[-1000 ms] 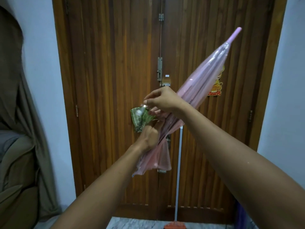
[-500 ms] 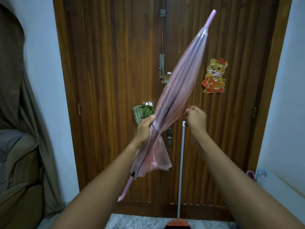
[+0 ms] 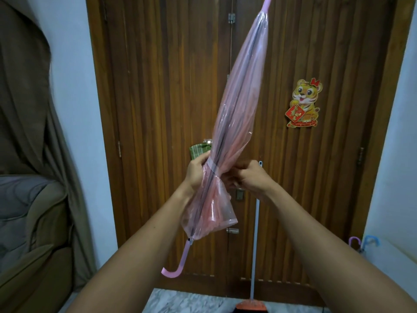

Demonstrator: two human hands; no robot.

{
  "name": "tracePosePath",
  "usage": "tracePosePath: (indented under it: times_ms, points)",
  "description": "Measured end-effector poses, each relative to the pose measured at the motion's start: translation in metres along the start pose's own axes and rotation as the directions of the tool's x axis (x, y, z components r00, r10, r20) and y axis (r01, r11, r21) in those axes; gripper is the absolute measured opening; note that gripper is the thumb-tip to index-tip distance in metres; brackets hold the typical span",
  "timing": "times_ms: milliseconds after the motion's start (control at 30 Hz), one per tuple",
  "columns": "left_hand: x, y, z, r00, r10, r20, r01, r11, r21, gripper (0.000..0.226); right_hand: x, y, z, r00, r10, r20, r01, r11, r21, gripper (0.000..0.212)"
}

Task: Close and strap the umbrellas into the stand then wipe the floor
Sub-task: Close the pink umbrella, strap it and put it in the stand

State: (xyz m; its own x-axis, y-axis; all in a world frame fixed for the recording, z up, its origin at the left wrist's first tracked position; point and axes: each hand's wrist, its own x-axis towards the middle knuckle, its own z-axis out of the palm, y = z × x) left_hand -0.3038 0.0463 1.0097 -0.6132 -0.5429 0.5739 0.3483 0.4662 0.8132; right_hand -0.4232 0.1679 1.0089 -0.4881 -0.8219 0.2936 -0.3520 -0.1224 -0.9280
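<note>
At the left edge of the view a brown curtain (image 3: 27, 109) is hanging over an olive sofa (image 3: 29, 233). Right of it, the left hand (image 3: 196, 171) is gripping the folded pink umbrella (image 3: 239, 105) from its left side, fingers wrapping the gathered canopy just at the pale strap (image 3: 211, 166) that is circling it. The umbrella is standing tilted in mid-air in front of the wooden door (image 3: 158, 86), tip pointing up toward the top edge of the view, its pink hooked handle (image 3: 178, 264) hanging down at the lower left. A green checked cloth (image 3: 198, 151) is peeking out on the door behind the left hand. The right hand (image 3: 247, 179) is pinching at the canopy on the strap's right side, fingers closing on the plastic there; whether they are holding the strap end itself cannot be told. Below the hands a broom (image 3: 255, 256) is leaning against the door. Further right a tiger sticker (image 3: 304, 103) is sitting on the door, and at the right edge two umbrella handles (image 3: 363, 241), purple and blue, are poking up by the white wall.
</note>
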Motion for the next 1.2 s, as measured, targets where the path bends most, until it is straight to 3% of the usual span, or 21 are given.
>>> tracePosePath:
  times_ms: [133, 233, 300, 367, 433, 500, 567, 633, 700, 833, 933, 1000, 1067, 1200]
  points:
    - [0.003, -0.002, -0.003, 0.984, -0.129, -0.121, 0.129, 0.992, -0.009, 0.025, -0.006, 0.001, -0.001, 0.997, 0.011, -0.074, -0.014, 0.999, -0.041, 0.017]
    - [0.004, -0.012, 0.001, 0.936, -0.266, -0.230, 0.279, 0.960, 0.026, 0.057, -0.015, -0.005, 0.002, 0.995, -0.042, -0.085, 0.032, 0.993, -0.113, 0.015]
    - [0.001, -0.018, 0.007, 0.914, -0.216, -0.344, 0.281, 0.948, 0.150, 0.065, -0.018, -0.009, 0.008, 0.993, -0.079, -0.085, 0.066, 0.988, -0.141, 0.013]
    - [-0.001, -0.022, 0.013, 0.929, -0.149, -0.340, 0.229, 0.951, 0.209, 0.066, -0.016, -0.011, 0.015, 0.985, -0.116, -0.124, 0.099, 0.986, -0.136, 0.012]
    - [-0.004, -0.020, 0.018, 0.968, -0.160, -0.192, 0.194, 0.965, 0.176, 0.066, -0.013, -0.009, 0.018, 0.972, -0.138, -0.189, 0.119, 0.987, -0.107, 0.012]
    - [-0.004, -0.015, 0.021, 0.977, -0.215, -0.009, 0.214, 0.975, -0.066, 0.059, -0.011, -0.005, 0.017, 0.961, -0.147, -0.233, 0.135, 0.989, -0.063, 0.013]
    - [-0.006, -0.009, 0.016, 0.960, -0.238, 0.145, 0.273, 0.906, -0.324, 0.043, -0.009, 0.001, 0.012, 0.950, -0.152, -0.273, 0.144, 0.988, -0.050, 0.014]
    - [-0.008, -0.008, 0.008, 0.918, -0.195, 0.345, 0.316, 0.885, -0.341, 0.030, -0.009, 0.003, 0.004, 0.935, -0.155, -0.318, 0.142, 0.988, -0.065, 0.015]
    - [-0.009, -0.013, 0.006, 0.881, -0.173, 0.441, 0.303, 0.922, -0.243, 0.046, -0.009, 0.001, -0.002, 0.928, -0.148, -0.343, 0.142, 0.989, -0.043, 0.016]
    - [-0.016, -0.021, 0.016, 0.955, -0.125, 0.267, 0.195, 0.948, -0.251, 0.050, -0.011, -0.006, -0.004, 0.953, -0.172, -0.249, 0.155, 0.984, -0.087, 0.012]
    - [-0.011, -0.029, 0.022, 0.988, -0.081, 0.128, 0.101, 0.982, -0.161, 0.051, -0.013, -0.003, -0.006, 0.922, -0.203, -0.331, 0.162, 0.976, -0.145, 0.014]
    - [-0.004, -0.034, 0.023, 0.995, -0.082, 0.052, 0.085, 0.995, -0.059, 0.066, -0.016, 0.000, -0.007, 0.894, -0.207, -0.398, 0.170, 0.977, -0.128, 0.014]
    - [-0.001, -0.034, 0.029, 0.996, -0.085, 0.004, 0.085, 0.996, 0.016, 0.074, -0.019, 0.003, -0.005, 0.864, -0.271, -0.425, 0.209, 0.960, -0.188, 0.014]
    - [-0.008, -0.025, 0.051, 0.996, 0.037, -0.082, -0.027, 0.993, 0.117, 0.068, -0.022, -0.006, 0.008, 0.817, -0.446, -0.365, 0.335, 0.883, -0.328, 0.014]
